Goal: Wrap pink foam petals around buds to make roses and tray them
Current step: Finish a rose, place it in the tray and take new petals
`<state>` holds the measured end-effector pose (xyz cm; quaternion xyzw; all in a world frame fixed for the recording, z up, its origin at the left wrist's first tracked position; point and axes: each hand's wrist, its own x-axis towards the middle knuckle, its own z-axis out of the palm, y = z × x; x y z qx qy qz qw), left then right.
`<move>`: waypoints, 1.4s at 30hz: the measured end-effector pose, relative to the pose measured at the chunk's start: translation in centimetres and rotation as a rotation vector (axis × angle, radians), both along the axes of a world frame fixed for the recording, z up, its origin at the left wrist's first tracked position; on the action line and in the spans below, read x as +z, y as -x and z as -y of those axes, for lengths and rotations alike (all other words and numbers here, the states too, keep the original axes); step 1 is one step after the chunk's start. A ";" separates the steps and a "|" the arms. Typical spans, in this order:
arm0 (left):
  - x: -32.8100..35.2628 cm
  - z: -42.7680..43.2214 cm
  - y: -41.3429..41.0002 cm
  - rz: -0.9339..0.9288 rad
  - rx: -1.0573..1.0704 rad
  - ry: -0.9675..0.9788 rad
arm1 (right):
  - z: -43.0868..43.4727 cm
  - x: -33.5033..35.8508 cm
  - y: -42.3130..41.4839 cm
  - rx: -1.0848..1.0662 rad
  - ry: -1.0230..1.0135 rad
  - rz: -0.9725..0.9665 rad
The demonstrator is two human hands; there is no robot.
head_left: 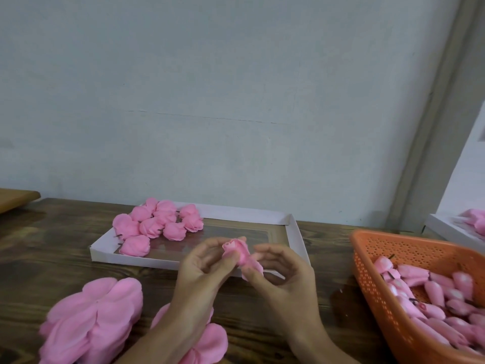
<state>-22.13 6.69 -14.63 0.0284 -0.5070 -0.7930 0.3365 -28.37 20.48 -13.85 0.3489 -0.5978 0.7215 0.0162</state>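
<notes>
While tight between left hand (202,274) and right hand (286,274), a bud (237,249); roses (157,222) in tray (294,232), buds (433,290) in basket (388,248).

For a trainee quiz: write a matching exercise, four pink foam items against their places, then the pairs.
Things:
1. finished pink foam roses
2. pink foam buds with dark stems
3. flat pink foam petal stack
4. half-wrapped pink foam bud
Places:
A. on the dark wooden table
B. between left hand and right hand
C. in the orange perforated plastic basket
D. in the white cardboard tray
Pairs: 1-D, 2-C, 3-A, 4-B
</notes>
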 end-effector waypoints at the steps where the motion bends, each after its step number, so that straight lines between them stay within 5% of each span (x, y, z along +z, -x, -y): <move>1: 0.0 0.0 0.0 0.001 0.009 0.011 | 0.0 0.0 0.0 0.003 0.012 -0.010; 14: 0.2 -0.7 -0.7 -0.061 0.118 0.177 | 0.0 -1.3 0.3 -0.053 0.054 -0.264; 42: 0.3 -0.7 -0.5 0.033 0.003 0.369 | -0.1 -1.4 0.1 -0.134 -0.062 -0.223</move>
